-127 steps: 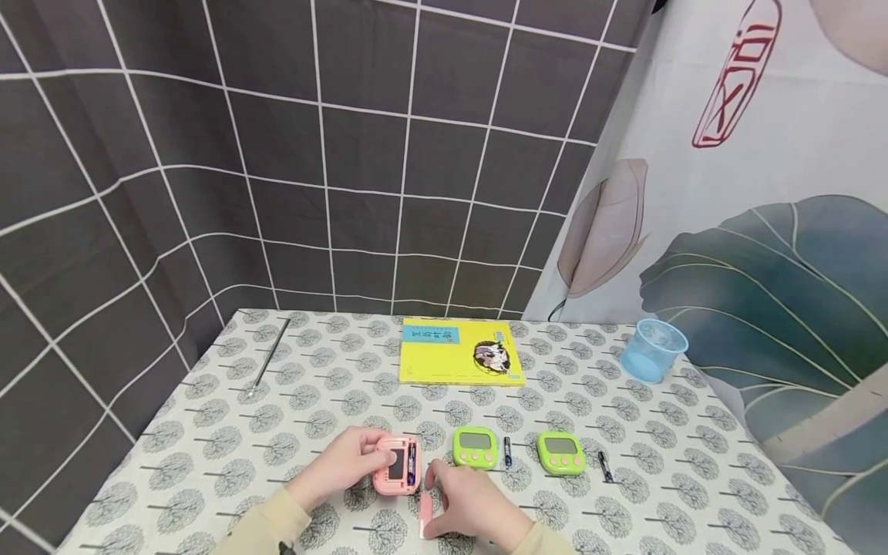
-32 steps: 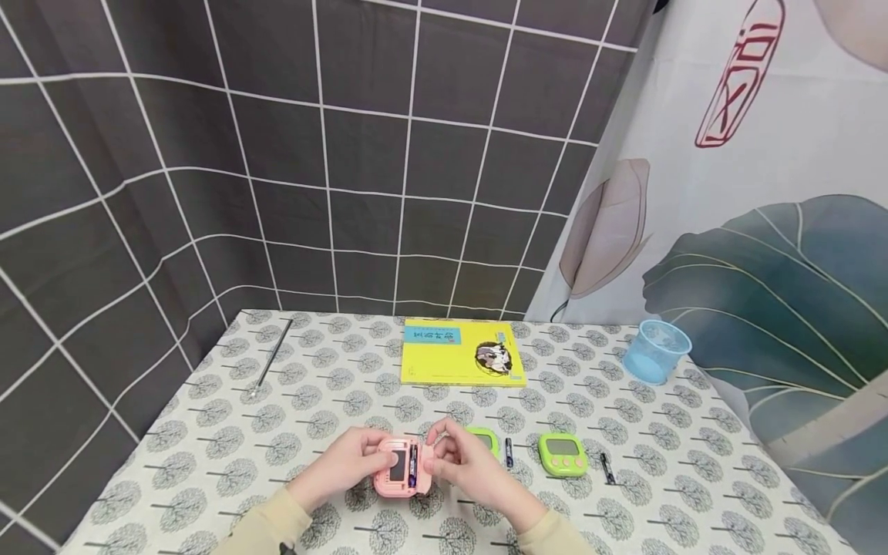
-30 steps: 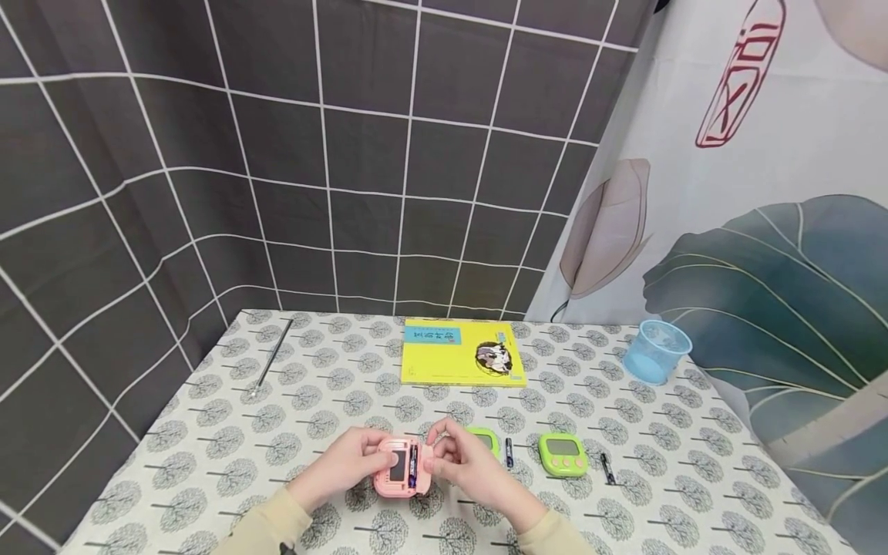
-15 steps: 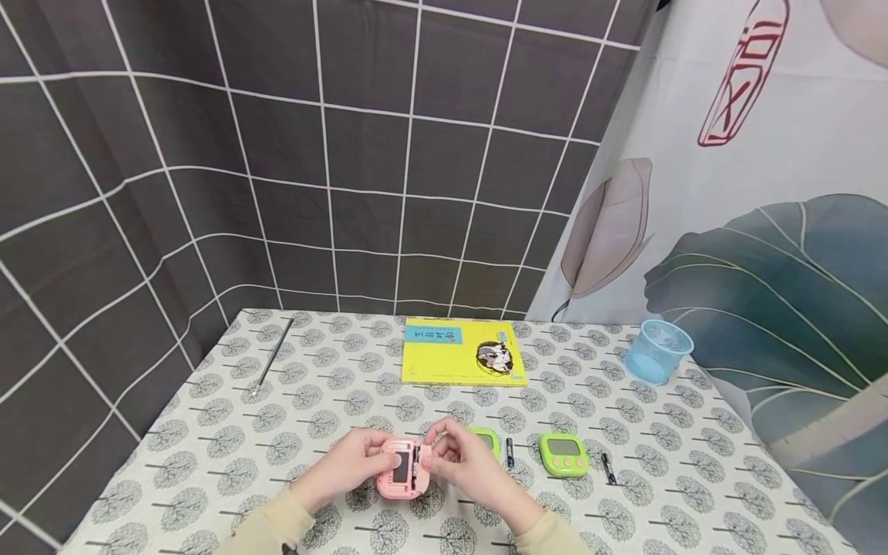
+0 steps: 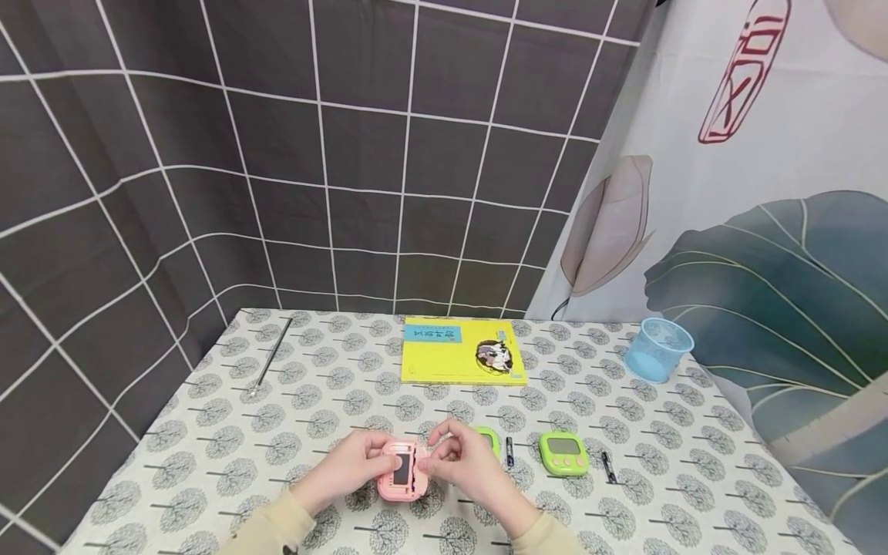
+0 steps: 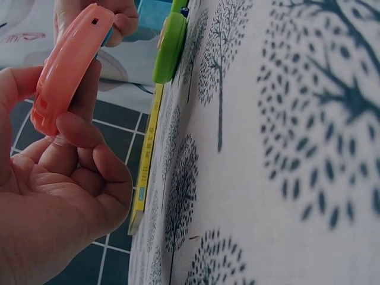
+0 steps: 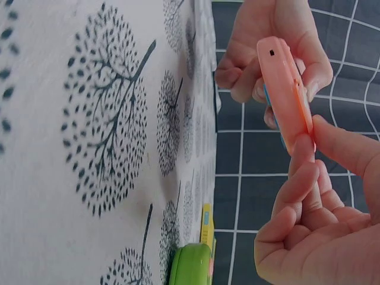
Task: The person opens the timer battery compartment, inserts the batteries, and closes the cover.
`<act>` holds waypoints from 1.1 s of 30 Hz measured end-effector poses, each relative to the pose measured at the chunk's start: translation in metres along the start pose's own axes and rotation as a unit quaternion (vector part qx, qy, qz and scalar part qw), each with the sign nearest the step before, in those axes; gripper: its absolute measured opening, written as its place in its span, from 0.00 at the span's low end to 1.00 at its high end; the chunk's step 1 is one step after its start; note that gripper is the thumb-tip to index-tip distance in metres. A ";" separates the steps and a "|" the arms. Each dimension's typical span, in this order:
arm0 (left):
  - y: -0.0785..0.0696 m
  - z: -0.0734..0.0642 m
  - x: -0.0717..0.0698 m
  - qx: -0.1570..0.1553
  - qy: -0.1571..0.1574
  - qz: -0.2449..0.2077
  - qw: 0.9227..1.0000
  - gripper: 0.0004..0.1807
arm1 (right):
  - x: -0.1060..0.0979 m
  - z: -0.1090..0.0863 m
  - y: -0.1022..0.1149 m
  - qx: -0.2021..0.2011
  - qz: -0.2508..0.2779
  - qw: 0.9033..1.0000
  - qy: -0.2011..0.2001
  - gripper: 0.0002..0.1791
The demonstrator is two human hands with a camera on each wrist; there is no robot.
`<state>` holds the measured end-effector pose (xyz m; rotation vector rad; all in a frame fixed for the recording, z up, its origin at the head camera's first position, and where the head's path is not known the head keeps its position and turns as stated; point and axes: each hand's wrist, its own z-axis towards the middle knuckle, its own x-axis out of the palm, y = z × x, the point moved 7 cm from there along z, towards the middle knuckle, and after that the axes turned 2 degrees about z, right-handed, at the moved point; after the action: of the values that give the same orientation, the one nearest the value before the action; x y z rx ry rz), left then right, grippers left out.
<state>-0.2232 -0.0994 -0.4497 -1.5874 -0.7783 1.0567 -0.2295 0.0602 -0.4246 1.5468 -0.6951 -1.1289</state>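
Observation:
A pink kitchen timer [image 5: 397,493] is held off the table, its back with a dark panel facing up. My left hand [image 5: 350,469] grips its left side, thumb on top. At its right edge, my right hand [image 5: 473,469] pinches the pink battery cover [image 5: 420,484], which lies over the battery slot and hides most of it. Whether the cover is latched I cannot tell. In the right wrist view, thumb and fingers meet at the edge of the timer [image 7: 280,89]. The left wrist view shows the timer [image 6: 71,65] edge-on between the fingers.
One green timer [image 5: 563,453] stands right of the hands, and another green timer [image 5: 491,438] is partly behind the right hand. Batteries [image 5: 509,452] lie beside them. Farther back are a yellow book [image 5: 444,366], a blue cup [image 5: 657,354] and a thin dark rod [image 5: 272,354].
The right hand took the pink cover from the table to the timer's right side. The cover has since slid left over the battery, which was visible before. The left hand keeps its grip.

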 end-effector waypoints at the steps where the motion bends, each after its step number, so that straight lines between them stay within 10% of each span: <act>1: 0.000 0.000 0.000 -0.001 -0.001 0.004 1.000 0.15 | 0.000 0.000 0.000 0.000 0.001 1.000 -0.003 0.16; 22: -0.001 0.000 0.002 0.009 0.011 -0.012 1.000 0.17 | 0.003 -0.001 -0.006 0.041 -0.017 0.999 0.018 0.26; 33: -0.003 0.000 0.003 0.012 0.011 -0.009 1.000 0.16 | 0.007 -0.003 -0.008 0.055 0.000 0.998 0.044 0.14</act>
<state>-0.2218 -0.0959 -0.4475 -1.5655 -0.7621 1.0307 -0.2247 0.0578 -0.4338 1.6794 -0.7088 -1.0310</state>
